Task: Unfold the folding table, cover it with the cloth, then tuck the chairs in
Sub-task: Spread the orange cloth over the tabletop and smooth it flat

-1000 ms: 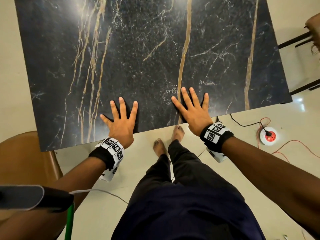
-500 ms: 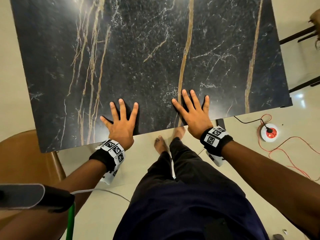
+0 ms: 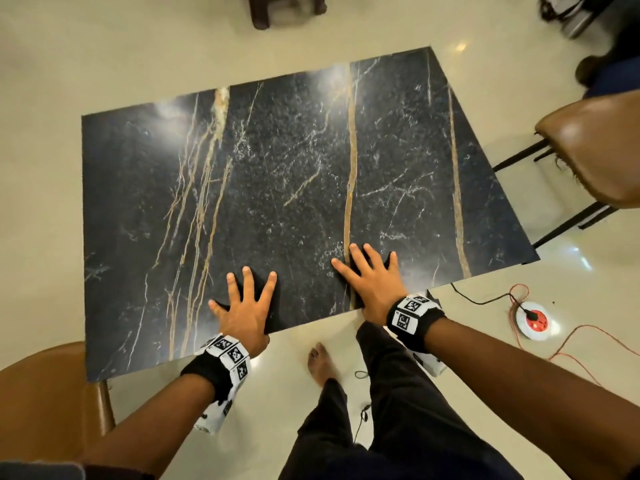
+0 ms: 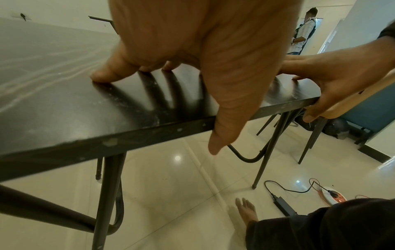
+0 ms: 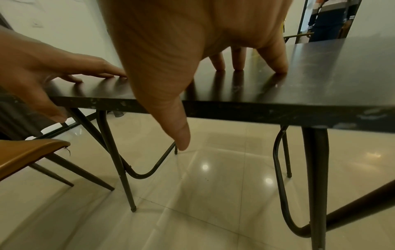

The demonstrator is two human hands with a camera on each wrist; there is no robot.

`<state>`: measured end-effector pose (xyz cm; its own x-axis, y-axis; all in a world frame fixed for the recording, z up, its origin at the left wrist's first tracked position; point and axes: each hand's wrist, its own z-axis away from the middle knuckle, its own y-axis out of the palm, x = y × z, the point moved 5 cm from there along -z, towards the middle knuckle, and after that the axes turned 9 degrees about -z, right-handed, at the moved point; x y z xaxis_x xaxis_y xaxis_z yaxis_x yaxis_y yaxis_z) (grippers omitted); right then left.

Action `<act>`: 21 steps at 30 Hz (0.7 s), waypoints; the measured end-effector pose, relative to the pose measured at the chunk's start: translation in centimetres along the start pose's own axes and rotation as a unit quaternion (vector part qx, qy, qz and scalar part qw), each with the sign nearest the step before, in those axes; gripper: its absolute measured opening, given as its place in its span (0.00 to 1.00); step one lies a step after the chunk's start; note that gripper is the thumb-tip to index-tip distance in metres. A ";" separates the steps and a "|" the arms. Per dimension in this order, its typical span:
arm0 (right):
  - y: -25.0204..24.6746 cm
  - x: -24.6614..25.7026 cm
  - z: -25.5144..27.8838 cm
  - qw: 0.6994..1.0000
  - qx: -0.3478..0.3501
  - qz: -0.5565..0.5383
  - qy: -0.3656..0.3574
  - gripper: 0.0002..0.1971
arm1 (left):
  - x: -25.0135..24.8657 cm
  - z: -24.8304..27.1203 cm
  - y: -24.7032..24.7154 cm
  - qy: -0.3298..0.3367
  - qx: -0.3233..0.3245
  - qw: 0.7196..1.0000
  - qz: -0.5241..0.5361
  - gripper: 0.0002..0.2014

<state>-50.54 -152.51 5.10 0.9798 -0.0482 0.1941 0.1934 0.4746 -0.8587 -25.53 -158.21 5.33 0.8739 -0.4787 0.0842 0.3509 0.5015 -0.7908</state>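
Observation:
The folding table (image 3: pixel 277 174) stands on its unfolded black legs (image 5: pixel 116 157), its dark marble-patterned top bare. My left hand (image 3: pixel 247 299) lies flat on the top at the near edge with its fingers spread. The left thumb (image 4: pixel 215 143) hangs over the edge. A little to the right, my right hand (image 3: pixel 372 282) presses flat the same way, its thumb (image 5: pixel 181 135) also off the edge. One brown chair (image 3: pixel 38 393) stands at the near left corner. Another chair (image 3: pixel 595 143) stands off the right side. No cloth is in view.
A round red-and-white power socket (image 3: pixel 531 320) with red and black cables lies on the tiled floor at the right. A black adapter (image 4: pixel 284 206) lies near my bare foot (image 3: pixel 320 358). A dark stool (image 3: pixel 287 8) stands beyond the far edge.
Both hands stay flat at the near edge. The head view has drawn back, so the whole top, the far floor and the right chair's seat now show.

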 end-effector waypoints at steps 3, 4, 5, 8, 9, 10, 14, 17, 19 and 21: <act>-0.6 0.2 0.3 1.000 0.003 0.016 -0.002 0.60 | 0.0 0.2 -0.3 -0.003 0.007 1.000 0.001 0.61; -0.8 0.3 0.4 1.000 0.004 0.019 -0.003 0.61 | 0.0 0.3 -0.5 -0.005 0.011 1.000 0.002 0.61; -0.8 0.3 0.5 1.000 0.004 0.018 -0.007 0.60 | 0.0 0.4 -0.6 -0.008 0.011 1.000 0.003 0.61; -1.0 0.2 0.9 1.000 0.009 -0.020 -0.016 0.56 | -0.3 0.6 -1.1 -0.013 0.018 1.000 0.010 0.60; -1.0 0.0 1.1 0.999 0.009 -0.045 -0.018 0.54 | -0.5 0.7 -1.2 -0.016 0.021 1.000 0.013 0.59; -1.0 -0.4 1.5 0.997 0.006 -0.073 -0.019 0.50 | -0.9 0.8 -1.3 -0.020 0.021 0.999 0.016 0.58; -0.8 -2.4 4.3 0.984 -0.023 -0.176 -0.021 0.34 | -3.1 0.9 -2.1 0.002 -0.009 1.000 0.025 0.47; 0.1 -5.1 8.2 0.974 -0.036 -0.223 0.002 0.26 | -7.1 1.3 -3.5 0.061 -0.019 0.998 0.023 0.33; 1.3 -8.1 12.0 0.961 -0.055 -0.271 0.032 0.24 | -11.7 1.9 -4.5 0.115 -0.014 0.993 0.002 0.27; 3.0 -11.6 16.6 0.945 -0.073 -0.310 0.071 0.22 | -16.8 2.7 -5.2 0.163 0.003 0.986 -0.020 0.23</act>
<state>-62.19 -135.94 8.17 0.6714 -0.4001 0.6239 0.7268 0.1907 -0.6599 -41.19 -150.85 9.68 0.7050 -0.7040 -0.0861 0.3852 0.4820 -0.7869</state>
